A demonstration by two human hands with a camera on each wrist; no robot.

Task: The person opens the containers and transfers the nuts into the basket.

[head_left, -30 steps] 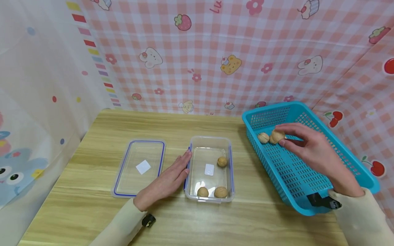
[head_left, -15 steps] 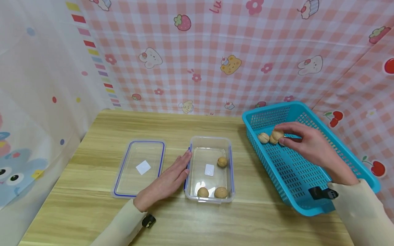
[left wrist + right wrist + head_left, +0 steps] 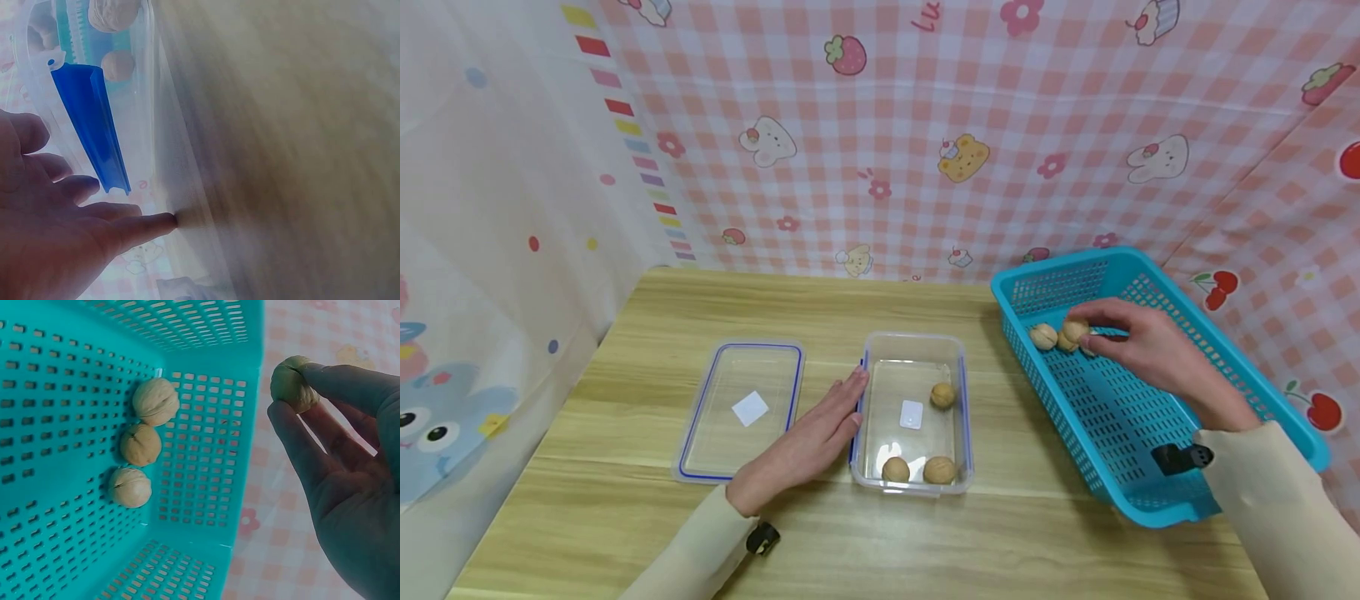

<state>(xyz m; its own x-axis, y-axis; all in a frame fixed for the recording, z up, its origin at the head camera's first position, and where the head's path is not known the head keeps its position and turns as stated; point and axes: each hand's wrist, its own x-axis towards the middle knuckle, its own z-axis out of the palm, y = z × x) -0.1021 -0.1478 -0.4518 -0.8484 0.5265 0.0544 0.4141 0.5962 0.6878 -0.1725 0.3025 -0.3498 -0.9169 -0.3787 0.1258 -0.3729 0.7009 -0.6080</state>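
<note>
Currently my right hand [image 3: 1152,346] pinches wrinkled walnut [image 3: 1077,332], left hand [image 3: 805,442] straight-fingered; only right-wrist view fully shows three round walnuts [image 3: 140,445] nearby.

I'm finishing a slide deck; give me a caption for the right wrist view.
Right hand pinching a walnut, with three more walnuts lined up in a teal basket.

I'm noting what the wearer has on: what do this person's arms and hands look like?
The left hand and right hand look bare. Each forearm has a long cream sleeve, with a small black device near the cuff.
</note>
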